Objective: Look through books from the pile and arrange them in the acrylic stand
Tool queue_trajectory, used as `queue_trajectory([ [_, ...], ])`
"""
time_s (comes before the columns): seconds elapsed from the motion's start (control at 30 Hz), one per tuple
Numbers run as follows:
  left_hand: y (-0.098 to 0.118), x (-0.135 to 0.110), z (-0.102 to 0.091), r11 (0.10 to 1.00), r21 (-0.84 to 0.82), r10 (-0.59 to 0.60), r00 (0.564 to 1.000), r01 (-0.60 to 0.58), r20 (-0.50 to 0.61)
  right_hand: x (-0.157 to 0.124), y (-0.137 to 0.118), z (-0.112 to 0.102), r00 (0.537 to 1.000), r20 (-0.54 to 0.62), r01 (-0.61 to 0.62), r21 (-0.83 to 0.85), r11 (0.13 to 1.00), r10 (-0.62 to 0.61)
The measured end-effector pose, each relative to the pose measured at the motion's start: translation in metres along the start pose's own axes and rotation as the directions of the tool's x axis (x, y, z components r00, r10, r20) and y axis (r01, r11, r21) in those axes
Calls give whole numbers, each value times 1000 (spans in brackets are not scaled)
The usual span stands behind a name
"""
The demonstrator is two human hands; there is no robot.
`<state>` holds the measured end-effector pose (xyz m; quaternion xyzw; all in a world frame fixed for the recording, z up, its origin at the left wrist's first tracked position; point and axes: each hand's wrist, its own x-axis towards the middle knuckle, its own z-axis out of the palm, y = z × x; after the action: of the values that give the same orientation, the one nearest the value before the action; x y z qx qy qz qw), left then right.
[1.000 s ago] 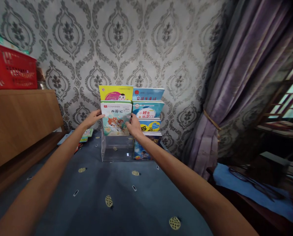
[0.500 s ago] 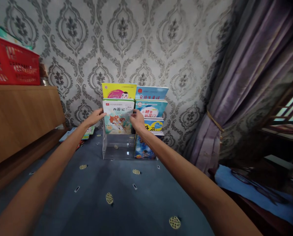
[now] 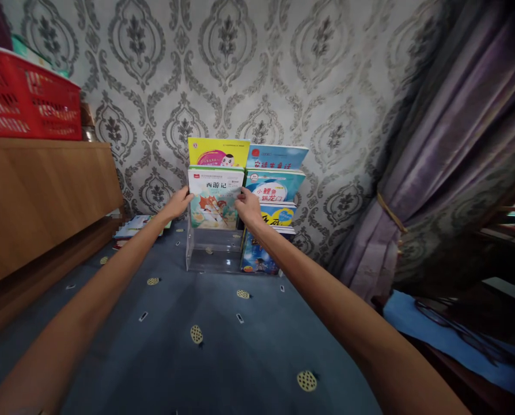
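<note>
A picture-covered book (image 3: 214, 204) with a white top stands in the left column of a clear tiered book rack (image 3: 214, 259), in front of a yellow book (image 3: 218, 151). My left hand (image 3: 180, 203) grips its left edge, and my right hand (image 3: 249, 206) pinches its right edge. Behind the right hand, the rack's right column holds a blue book (image 3: 279, 155), a teal book (image 3: 294, 183), a yellow-and-blue book (image 3: 286, 216) and a dark blue book (image 3: 257, 256). The lowest left tiers show bare clear plastic.
Several books (image 3: 134, 226) lie by the wooden cabinet (image 3: 45, 202) on the left, with a red basket (image 3: 54, 109) on top. Dark blue patterned cloth (image 3: 223, 357) covers the surface. At right are a purple curtain (image 3: 396, 173) and glasses (image 3: 451, 323) on blue cloth.
The view has shifted a little, so the whole scene sits slightly right and higher. Both hands stay at the book's sides, and the book keeps its place in the rack.
</note>
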<state>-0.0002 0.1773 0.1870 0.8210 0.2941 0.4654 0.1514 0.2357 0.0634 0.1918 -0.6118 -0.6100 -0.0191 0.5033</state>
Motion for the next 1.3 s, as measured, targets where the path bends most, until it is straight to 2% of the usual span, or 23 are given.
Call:
queue_trajectory([
  [0.27, -3, -3, 5, 1000, -18, -23, 998, 22, -59, -18, -7, -1, 1000, 15, -2, -46, 999, 2],
  [0.43, -3, -10, 11, 999, 25, -23, 996, 25, -86, -65, -8, 0, 983, 47, 173, 83, 981, -177],
  [0.5, -7, -27, 19, 998, 57, 7, 991, 1, -135, -95, -7, 3, 964, 114, 220, 166, 961, -240],
  [0.57, -16, -54, 30, 995, 97, 3, 980, 17, -200, -129, -1, 12, 931, 239, 227, 219, 949, -278],
  [0.63, -30, -89, 40, 980, 184, -45, 980, 81, -194, -162, 9, 24, 884, 371, 199, 250, 948, -284],
  [0.7, -47, -125, 46, 948, 278, -112, 979, 156, -167, -192, 23, 40, 852, 468, 131, 245, 961, -235],
  [0.8, -75, -166, 41, 898, 358, -205, 963, 257, -176, -223, 40, 64, 846, 515, 26, 217, 976, -137],
  [0.87, -91, -178, 32, 841, 430, -268, 944, 328, -195, -234, 44, 74, 840, 527, 4, 231, 973, -129],
  [0.97, -109, -176, 19, 741, 540, -339, 917, 398, -210, -242, 41, 82, 848, 512, -5, 261, 965, -134],
  [1.07, -119, -160, 16, 653, 642, -380, 907, 403, -183, -245, 36, 82, 861, 487, -10, 310, 951, -150],
  [1.3, -131, -119, 36, 502, 799, -435, 895, 333, -99, -247, 38, 80, 873, 466, -37, 353, 935, -142],
])
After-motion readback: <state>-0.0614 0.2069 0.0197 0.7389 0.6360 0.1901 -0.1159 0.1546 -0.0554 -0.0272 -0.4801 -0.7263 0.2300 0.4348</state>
